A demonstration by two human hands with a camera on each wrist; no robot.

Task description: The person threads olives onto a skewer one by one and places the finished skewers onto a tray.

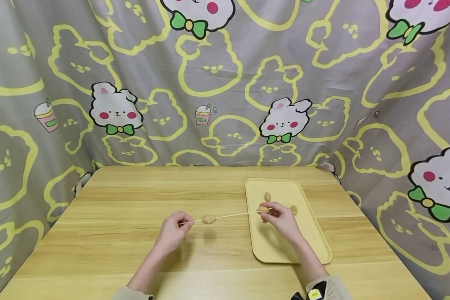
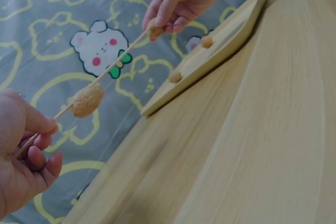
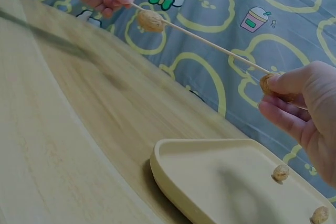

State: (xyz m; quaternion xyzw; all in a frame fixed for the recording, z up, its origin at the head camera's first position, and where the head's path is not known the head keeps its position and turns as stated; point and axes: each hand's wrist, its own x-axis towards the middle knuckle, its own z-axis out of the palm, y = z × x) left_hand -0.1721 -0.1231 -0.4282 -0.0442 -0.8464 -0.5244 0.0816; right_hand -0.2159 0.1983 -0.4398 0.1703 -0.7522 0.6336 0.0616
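A thin bamboo skewer (image 1: pixel 234 215) spans the space between my two hands, held above the table. Thumb and fingers of my left hand (image 1: pixel 173 231) pinch it near its left end. A golden-brown, rough-skinned food ball (image 2: pixel 87 100) is threaded on it, a little beyond the left fingertips. At the skewer's other end, my right hand (image 1: pixel 281 221) pinches a second such ball (image 3: pixel 274 85), over the tray. The skewer runs up to this ball; how deep it goes in is hidden by the fingers. Two more balls, one farther back (image 1: pixel 267 196) and one to the right (image 1: pixel 294 210), lie on the tray.
The pale yellow tray (image 1: pixel 290 254) with a raised rim lies on the right half of the wooden table (image 1: pixel 108 233). A grey curtain (image 1: pixel 225 96) with cartoon prints hangs behind the table and along its sides.
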